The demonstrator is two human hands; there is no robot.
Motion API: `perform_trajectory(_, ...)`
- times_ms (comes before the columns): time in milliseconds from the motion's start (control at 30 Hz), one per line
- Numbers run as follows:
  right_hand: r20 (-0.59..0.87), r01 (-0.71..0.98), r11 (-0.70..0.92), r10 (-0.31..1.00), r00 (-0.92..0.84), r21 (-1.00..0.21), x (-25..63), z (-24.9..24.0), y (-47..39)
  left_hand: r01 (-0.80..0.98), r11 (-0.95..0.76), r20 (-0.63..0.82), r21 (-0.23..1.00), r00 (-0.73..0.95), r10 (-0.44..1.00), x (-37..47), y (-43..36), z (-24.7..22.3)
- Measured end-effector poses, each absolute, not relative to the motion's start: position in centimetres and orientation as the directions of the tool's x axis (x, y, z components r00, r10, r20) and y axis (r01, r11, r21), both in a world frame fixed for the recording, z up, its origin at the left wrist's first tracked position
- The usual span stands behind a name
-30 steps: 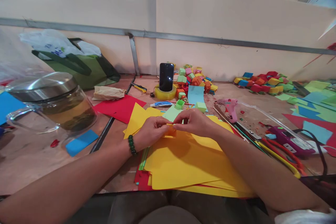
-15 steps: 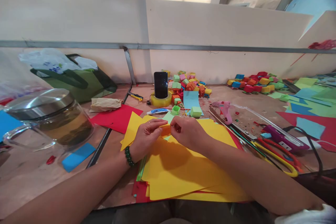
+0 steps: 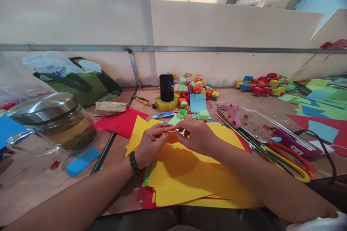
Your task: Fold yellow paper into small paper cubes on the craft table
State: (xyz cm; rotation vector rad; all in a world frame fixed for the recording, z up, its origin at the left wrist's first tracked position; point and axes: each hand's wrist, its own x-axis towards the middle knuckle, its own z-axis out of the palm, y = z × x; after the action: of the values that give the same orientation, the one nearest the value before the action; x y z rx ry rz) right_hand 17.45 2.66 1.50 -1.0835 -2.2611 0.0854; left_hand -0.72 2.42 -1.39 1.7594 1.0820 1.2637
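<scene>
Pinching a small orange paper piece (image 3: 171, 137) between them, the left hand (image 3: 151, 144) and right hand (image 3: 196, 136) meet at the centre of the frame, fingers closed narrowly on its edges from either side. They hold the piece just above a stack of yellow sheets (image 3: 189, 177) that fills the lower middle. A green bead bracelet (image 3: 133, 162) circles the left wrist. At left centre stands a glass jar (image 3: 54, 124) with a metal lid. Behind the hands, upper centre, a phone (image 3: 166, 87) stands upright in a tape roll (image 3: 166, 104), with a heap of coloured cubes (image 3: 196, 86) beside it. Right of the hands lies a pink glue gun (image 3: 231, 112), and scissors (image 3: 287, 160) lie at lower right.
</scene>
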Motion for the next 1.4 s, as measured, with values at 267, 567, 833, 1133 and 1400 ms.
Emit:
perform_trajectory(267,0.548,0.758,0.634,0.585,-0.597,0.149,17.6,1.1,2.1,0.265,-0.447,0.392,0.855,0.235,0.889,-0.4,2.1,-1.5)
perform_trajectory(567,0.679,0.667,0.745,0.491,-0.545,-0.003,17.7,0.8,2.8,-0.249,0.112,0.004,0.962,0.423,0.906,-0.3,2.3,-0.9)
perform_trajectory(833,0.672,0.627,0.769,0.400,-0.623,0.123,17.4,0.6,2.8,-0.239,0.267,-0.090,0.934,0.564,0.821,0.4,1.5,-0.8)
perform_trajectory(1133,0.597,0.505,0.858,0.453,-0.662,-0.091,17.7,1.6,2.1,-0.180,0.239,-0.061,0.954,0.664,0.745,-0.2,1.7,-0.9)
perform_trajectory(1400,0.624,0.543,0.840,0.423,-0.657,0.001,17.5,1.3,1.8,-0.162,0.296,-0.101,0.941,0.701,0.706,-0.1,1.9,-1.2)
